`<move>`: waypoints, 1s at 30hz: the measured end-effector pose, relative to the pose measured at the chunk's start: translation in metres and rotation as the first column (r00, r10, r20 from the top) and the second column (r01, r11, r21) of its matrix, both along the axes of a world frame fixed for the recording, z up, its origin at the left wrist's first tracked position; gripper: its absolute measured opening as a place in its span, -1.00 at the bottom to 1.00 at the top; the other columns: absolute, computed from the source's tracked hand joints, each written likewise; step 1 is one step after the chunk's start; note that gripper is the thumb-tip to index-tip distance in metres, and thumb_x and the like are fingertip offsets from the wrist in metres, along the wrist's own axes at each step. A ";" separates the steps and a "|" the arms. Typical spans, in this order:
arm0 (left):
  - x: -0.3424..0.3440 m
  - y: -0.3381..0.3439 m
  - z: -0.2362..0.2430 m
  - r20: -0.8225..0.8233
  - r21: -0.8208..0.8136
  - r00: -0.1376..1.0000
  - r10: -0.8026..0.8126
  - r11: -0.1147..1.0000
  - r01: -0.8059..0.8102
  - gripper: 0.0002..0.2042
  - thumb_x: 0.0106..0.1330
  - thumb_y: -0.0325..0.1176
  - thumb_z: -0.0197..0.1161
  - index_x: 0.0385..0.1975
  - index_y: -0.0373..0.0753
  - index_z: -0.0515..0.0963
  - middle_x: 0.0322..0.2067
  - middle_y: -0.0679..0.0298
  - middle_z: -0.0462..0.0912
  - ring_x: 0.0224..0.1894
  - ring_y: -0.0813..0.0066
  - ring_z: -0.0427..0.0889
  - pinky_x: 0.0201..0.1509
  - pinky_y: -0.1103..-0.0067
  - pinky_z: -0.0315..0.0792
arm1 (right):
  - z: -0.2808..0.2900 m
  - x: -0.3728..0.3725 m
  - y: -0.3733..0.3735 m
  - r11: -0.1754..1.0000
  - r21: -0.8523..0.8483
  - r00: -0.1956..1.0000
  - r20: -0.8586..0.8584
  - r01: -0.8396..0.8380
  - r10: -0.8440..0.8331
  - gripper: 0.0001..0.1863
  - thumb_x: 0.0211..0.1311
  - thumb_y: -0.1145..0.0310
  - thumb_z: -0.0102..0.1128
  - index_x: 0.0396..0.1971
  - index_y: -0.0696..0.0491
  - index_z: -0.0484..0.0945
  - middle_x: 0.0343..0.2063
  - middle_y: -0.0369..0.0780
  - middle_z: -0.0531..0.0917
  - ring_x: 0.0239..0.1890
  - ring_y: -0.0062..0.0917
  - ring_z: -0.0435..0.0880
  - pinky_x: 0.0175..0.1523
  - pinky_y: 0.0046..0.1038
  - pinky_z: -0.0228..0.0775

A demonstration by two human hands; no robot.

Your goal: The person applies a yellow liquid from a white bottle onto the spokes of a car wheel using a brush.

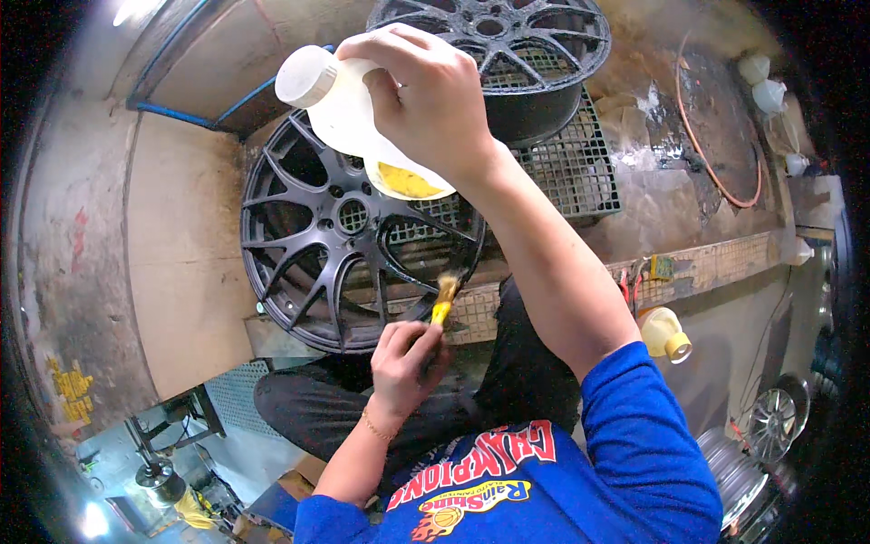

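My right hand (426, 91) reaches over from the right, fingers wrapped round a whitish plastic jug (340, 118) tilted above a dark grey alloy wheel (308, 245). The jug's white cap points left. A yellow patch shows at its lower end; whether that is a label or contents I cannot tell. In my left hand (405, 363) is a paintbrush (441, 313) with a yellow handle. Its bristles are at the wheel's near right rim, where nearby spokes look black and wet. The grey wheel leans toward my knees.
Behind the grey wheel, a glossy black wheel (544, 100) rests on a metal grate (571, 172). An orange hose (702, 150) curves across the stained worktop at right. Another jug with a yellow cap (664, 334) stands by my right arm. More wheels (770, 424) sit lower right.
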State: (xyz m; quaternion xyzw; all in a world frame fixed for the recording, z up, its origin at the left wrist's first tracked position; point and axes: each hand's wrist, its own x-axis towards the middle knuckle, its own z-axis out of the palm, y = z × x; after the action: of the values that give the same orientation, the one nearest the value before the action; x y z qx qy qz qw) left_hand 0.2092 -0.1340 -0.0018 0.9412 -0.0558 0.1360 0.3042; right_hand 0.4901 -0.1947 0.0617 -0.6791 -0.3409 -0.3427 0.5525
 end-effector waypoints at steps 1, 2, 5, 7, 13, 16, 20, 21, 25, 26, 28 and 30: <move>-0.004 0.006 0.002 -0.003 0.001 1.000 -0.004 1.000 0.004 -0.69 -0.05 -0.61 0.43 -0.24 -0.24 0.67 -0.32 0.17 0.64 -0.31 0.21 0.63 -0.21 0.42 0.55 | 0.001 0.000 0.001 1.000 0.008 1.000 0.002 0.001 -0.001 -0.77 -0.03 0.52 0.19 -0.32 -0.04 0.66 -0.35 -0.23 0.71 -0.28 -0.27 0.69 -0.13 -0.25 0.58; -0.007 0.011 0.005 -0.015 0.011 1.000 -0.015 1.000 0.015 -0.66 -0.08 -0.58 0.43 -0.21 -0.25 0.66 -0.32 0.17 0.63 -0.30 0.19 0.62 -0.20 0.40 0.56 | 0.000 0.000 0.002 1.000 0.016 1.000 0.004 0.002 -0.002 -0.77 -0.04 0.52 0.20 -0.33 -0.04 0.65 -0.34 -0.24 0.71 -0.28 -0.27 0.69 -0.13 -0.26 0.58; -0.005 0.017 0.013 -0.024 0.030 1.000 -0.008 1.000 0.009 -0.60 -0.14 -0.56 0.42 -0.18 -0.23 0.67 -0.30 0.17 0.62 -0.26 0.17 0.61 -0.17 0.38 0.55 | 0.001 -0.001 0.005 1.000 -0.011 1.000 0.012 0.004 -0.004 -0.76 -0.05 0.51 0.20 -0.32 -0.04 0.65 -0.34 -0.24 0.71 -0.26 -0.27 0.70 -0.12 -0.26 0.59; 0.000 0.018 0.016 -0.069 -0.024 0.997 -0.015 1.000 0.013 -0.61 -0.15 -0.56 0.42 -0.20 -0.22 0.67 -0.28 0.16 0.62 -0.24 0.17 0.62 -0.15 0.39 0.55 | 0.002 -0.002 0.007 1.000 -0.001 1.000 0.008 -0.006 0.006 -0.76 -0.05 0.51 0.20 -0.32 -0.05 0.65 -0.34 -0.24 0.71 -0.26 -0.27 0.70 -0.12 -0.26 0.59; 0.001 0.041 0.021 -0.184 -0.089 0.983 -0.001 0.996 -0.016 -0.66 -0.12 -0.57 0.41 -0.25 -0.23 0.68 -0.27 0.16 0.64 -0.24 0.18 0.64 -0.15 0.40 0.56 | 0.001 -0.002 0.007 1.000 0.018 1.000 -0.005 -0.017 0.017 -0.75 -0.05 0.52 0.19 -0.32 -0.06 0.66 -0.34 -0.23 0.71 -0.24 -0.26 0.70 -0.13 -0.25 0.59; 0.006 0.043 0.031 -0.177 -0.100 0.984 0.016 0.994 -0.034 -0.66 -0.13 -0.58 0.41 -0.26 -0.23 0.68 -0.26 0.17 0.65 -0.23 0.17 0.63 -0.14 0.40 0.56 | 0.001 -0.002 0.008 1.000 0.024 1.000 -0.010 -0.015 0.015 -0.75 -0.06 0.53 0.18 -0.33 -0.06 0.66 -0.34 -0.23 0.71 -0.25 -0.25 0.71 -0.13 -0.25 0.59; 0.014 0.043 0.031 -0.250 -0.087 0.966 -0.066 0.995 0.045 -0.68 -0.12 -0.58 0.41 -0.27 -0.24 0.68 -0.25 0.16 0.66 -0.22 0.20 0.66 -0.12 0.43 0.56 | 0.002 -0.003 0.006 1.000 0.006 1.000 -0.004 -0.011 0.011 -0.75 -0.06 0.53 0.18 -0.33 -0.06 0.66 -0.34 -0.22 0.71 -0.25 -0.25 0.71 -0.13 -0.26 0.59; 0.017 0.043 0.029 -0.267 -0.078 0.961 -0.068 0.996 0.049 -0.68 -0.12 -0.60 0.41 -0.27 -0.25 0.69 -0.25 0.15 0.67 -0.22 0.22 0.69 -0.11 0.46 0.57 | 0.002 -0.003 0.006 1.000 0.005 1.000 -0.003 -0.012 0.012 -0.75 -0.06 0.53 0.18 -0.33 -0.06 0.66 -0.34 -0.22 0.71 -0.25 -0.25 0.71 -0.13 -0.26 0.59; 0.025 0.038 0.017 -0.187 -0.173 0.977 0.107 0.975 -0.140 -0.83 0.07 -0.59 0.40 -0.31 -0.32 0.69 -0.30 0.15 0.69 -0.28 0.34 0.71 -0.15 0.51 0.57 | 0.002 -0.001 0.005 1.000 0.015 1.000 0.008 -0.005 0.005 -0.76 -0.05 0.53 0.19 -0.33 -0.06 0.65 -0.35 -0.21 0.71 -0.26 -0.24 0.70 -0.13 -0.27 0.59; 0.027 0.034 0.014 -0.187 -0.178 0.976 0.109 0.974 -0.143 -0.83 0.07 -0.59 0.40 -0.31 -0.32 0.69 -0.30 0.15 0.69 -0.28 0.34 0.71 -0.15 0.51 0.57 | 0.001 -0.001 0.005 1.000 0.012 1.000 0.001 -0.001 0.001 -0.76 -0.04 0.53 0.19 -0.33 -0.05 0.65 -0.35 -0.21 0.71 -0.26 -0.23 0.70 -0.13 -0.27 0.59; 0.029 0.024 0.008 -0.125 -0.233 0.977 0.173 0.952 -0.198 -0.85 0.11 -0.58 0.41 -0.30 -0.34 0.68 -0.33 0.14 0.71 -0.30 0.37 0.72 -0.17 0.53 0.58 | 0.001 0.000 0.003 1.000 0.011 1.000 0.000 -0.004 0.004 -0.77 -0.03 0.53 0.19 -0.33 -0.05 0.65 -0.34 -0.21 0.71 -0.27 -0.24 0.70 -0.14 -0.27 0.59; 0.033 0.011 -0.003 -0.102 -0.262 0.977 0.189 0.942 -0.209 -0.84 0.11 -0.57 0.42 -0.29 -0.34 0.68 -0.35 0.14 0.72 -0.31 0.35 0.72 -0.15 0.52 0.58 | 0.001 0.000 0.001 1.000 0.002 1.000 0.001 0.003 -0.003 -0.77 -0.02 0.54 0.20 -0.32 -0.04 0.66 -0.33 -0.21 0.71 -0.27 -0.25 0.70 -0.14 -0.28 0.58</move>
State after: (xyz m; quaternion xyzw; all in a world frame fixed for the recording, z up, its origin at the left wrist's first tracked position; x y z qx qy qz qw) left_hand 0.2424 -0.1229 -0.0044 0.8959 0.0703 0.1366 0.4169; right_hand 0.4896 -0.1935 0.0627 -0.6788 -0.3399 -0.3440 0.5526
